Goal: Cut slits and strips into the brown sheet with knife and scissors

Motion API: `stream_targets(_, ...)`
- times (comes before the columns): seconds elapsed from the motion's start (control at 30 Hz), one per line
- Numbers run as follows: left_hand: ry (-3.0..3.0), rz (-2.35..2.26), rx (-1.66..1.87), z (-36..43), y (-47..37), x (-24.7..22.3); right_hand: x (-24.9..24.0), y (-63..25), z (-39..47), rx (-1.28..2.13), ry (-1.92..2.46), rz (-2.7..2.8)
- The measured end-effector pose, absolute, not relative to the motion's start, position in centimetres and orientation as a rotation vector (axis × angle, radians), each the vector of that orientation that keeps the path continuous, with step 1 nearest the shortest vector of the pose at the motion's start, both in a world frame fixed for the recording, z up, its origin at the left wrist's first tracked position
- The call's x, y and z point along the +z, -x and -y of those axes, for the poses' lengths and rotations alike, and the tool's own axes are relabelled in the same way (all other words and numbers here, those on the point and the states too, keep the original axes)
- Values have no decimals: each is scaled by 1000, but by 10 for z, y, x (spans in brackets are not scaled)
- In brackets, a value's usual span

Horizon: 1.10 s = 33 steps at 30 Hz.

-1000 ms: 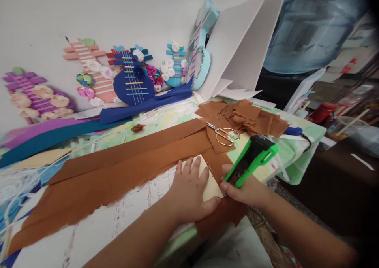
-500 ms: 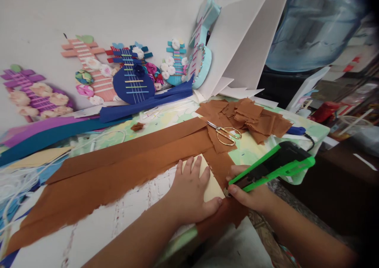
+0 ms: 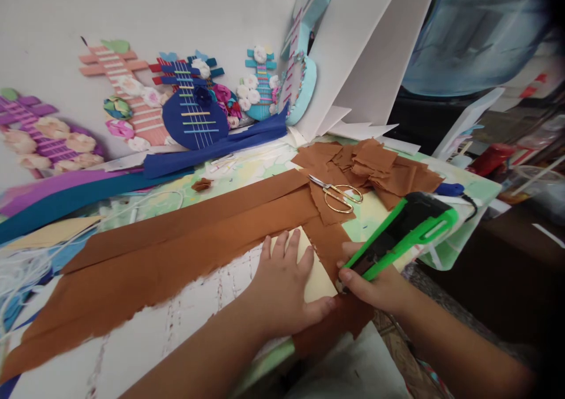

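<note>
"What sort of place is this?"

"A craft workspace — handmade, instrument-shaped decorations (image 3: 194, 116) with fabric-like flowers line the wall (image 3: 176, 10), and brown sheets (image 3: 150, 269) are spread across a table (image 3: 247, 178)."

"A workshop, or a room at home?"

"I can't tell which. Scissors (image 3: 327, 186) and torn brown pieces (image 3: 375, 158) suit craftwork; white boards (image 3: 362, 46) lean behind — and there's a big bluish water bottle (image 3: 477, 40) beyond."

The left hand (image 3: 285, 293) lies spread flat on a cream card (image 3: 315, 275), bordered by brown crepe paper (image 3: 198, 240). Just right, the right hand (image 3: 382, 287) grips a green-and-black utility knife (image 3: 399, 234), low end at the card's right edge. Farther off, gold-handled scissors (image 3: 327, 186) lie by piled brown pieces (image 3: 375, 165); far left stands a dark-blue model lute (image 3: 176, 113).
</note>
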<state>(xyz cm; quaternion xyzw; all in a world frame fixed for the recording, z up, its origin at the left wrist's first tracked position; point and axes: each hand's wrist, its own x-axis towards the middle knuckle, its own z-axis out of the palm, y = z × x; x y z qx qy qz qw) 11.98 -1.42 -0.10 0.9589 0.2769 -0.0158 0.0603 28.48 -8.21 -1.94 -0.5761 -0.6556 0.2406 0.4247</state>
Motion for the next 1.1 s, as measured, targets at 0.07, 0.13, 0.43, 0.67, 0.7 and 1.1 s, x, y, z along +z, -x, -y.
stream_targets(0.07,-2897,-840,-38,14,-120,-1,-18,-283,82,614,1480,1691)
stream_targets(0.13,-2895,-844,-38,14,-120,-1,-17,-282,82,642,1478,1707)
stream_targets(0.43,-2902,-836,-32,14,-120,-2,-24,-291,82,713,1380,1574)
stream_targets(0.67,-2900,-846,-42,14,-120,-3,-12,-283,78,738,1442,1691)
stream_targets(0.7,-2900,-852,-44,14,-121,-3,-12,-282,78,746,1435,1691)
stream_targets(1.1,-2922,-843,-51,15,-121,-3,-16,-286,80,790,1375,1595)
